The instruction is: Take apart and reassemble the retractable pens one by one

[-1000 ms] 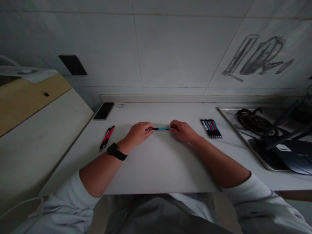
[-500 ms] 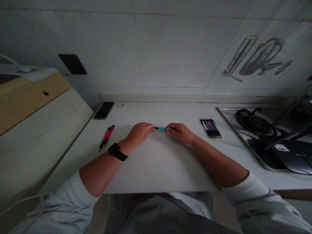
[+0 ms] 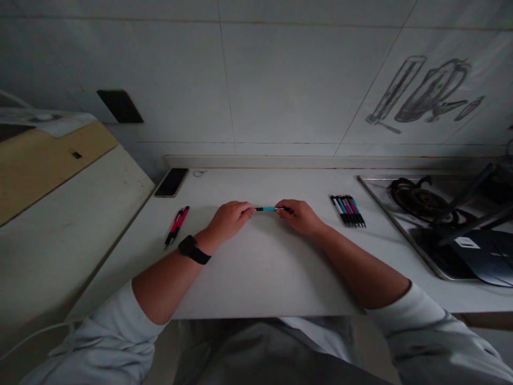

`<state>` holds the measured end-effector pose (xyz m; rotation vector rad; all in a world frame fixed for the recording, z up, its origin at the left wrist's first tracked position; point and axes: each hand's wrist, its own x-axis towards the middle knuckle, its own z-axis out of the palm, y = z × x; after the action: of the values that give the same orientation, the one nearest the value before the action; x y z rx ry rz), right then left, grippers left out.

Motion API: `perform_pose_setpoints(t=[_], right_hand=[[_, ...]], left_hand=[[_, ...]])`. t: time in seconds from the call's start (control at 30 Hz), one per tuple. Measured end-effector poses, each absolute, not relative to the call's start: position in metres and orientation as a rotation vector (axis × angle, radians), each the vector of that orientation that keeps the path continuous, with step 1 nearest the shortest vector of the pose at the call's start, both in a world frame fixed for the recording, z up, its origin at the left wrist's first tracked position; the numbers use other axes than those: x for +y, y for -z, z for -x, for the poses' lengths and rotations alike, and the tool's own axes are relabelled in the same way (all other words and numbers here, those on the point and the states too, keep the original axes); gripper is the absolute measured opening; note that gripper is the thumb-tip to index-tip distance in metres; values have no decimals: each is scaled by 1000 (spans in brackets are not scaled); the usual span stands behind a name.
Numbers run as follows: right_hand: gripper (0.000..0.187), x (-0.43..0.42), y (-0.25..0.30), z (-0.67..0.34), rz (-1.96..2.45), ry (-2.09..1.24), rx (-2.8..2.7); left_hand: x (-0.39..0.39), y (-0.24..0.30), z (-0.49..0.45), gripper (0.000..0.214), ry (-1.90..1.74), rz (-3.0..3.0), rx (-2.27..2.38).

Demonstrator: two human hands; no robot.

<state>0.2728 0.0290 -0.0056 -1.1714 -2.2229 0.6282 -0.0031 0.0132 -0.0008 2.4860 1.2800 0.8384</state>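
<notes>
A blue and black pen (image 3: 267,209) lies level between my two hands above the white counter. My left hand (image 3: 232,218) pinches its black left end, with thumb and fingers closed. At the other end, my right hand (image 3: 298,215) is closed on the pen's right part, where a dark tip shows among the fingers. Whether the pen is in one piece under the right fingertips I cannot tell. Left of my left hand lie two red and black pens (image 3: 177,226), side by side. Right of my right hand, several pens (image 3: 348,211) in white, blue and red form a tidy row.
A phone (image 3: 171,182) and a small ring-like item (image 3: 199,173) lie at the back left of the white counter (image 3: 256,267). A gas stove (image 3: 404,235) with a dark flat object (image 3: 487,254) borders the right side. A pale cabinet (image 3: 72,198) stands at left.
My right hand has shifted slightly to the right, and more of the pen shows between my hands. My left hand keeps its hold in nearly the same place.
</notes>
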Motion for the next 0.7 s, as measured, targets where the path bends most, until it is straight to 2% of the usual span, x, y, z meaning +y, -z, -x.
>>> perform_pose_setpoints(t=[0.2,0.43,0.53,0.7], right_hand=[[30,30,8,-274,1171,-639,-2215],[28,31,8,-276,1167,-599,-2230],[29,32,7,-276,1158,-598,-2235],[29,31,5,-275,1161,-607,-2227]], left_hand=[[15,3,3,11,-892,-2440,1294],[16,3,3,18,-935,-2367,1320],[16,3,4,8,-934,-2434,1308],[17,5,5,13,-943,-2378,1303]])
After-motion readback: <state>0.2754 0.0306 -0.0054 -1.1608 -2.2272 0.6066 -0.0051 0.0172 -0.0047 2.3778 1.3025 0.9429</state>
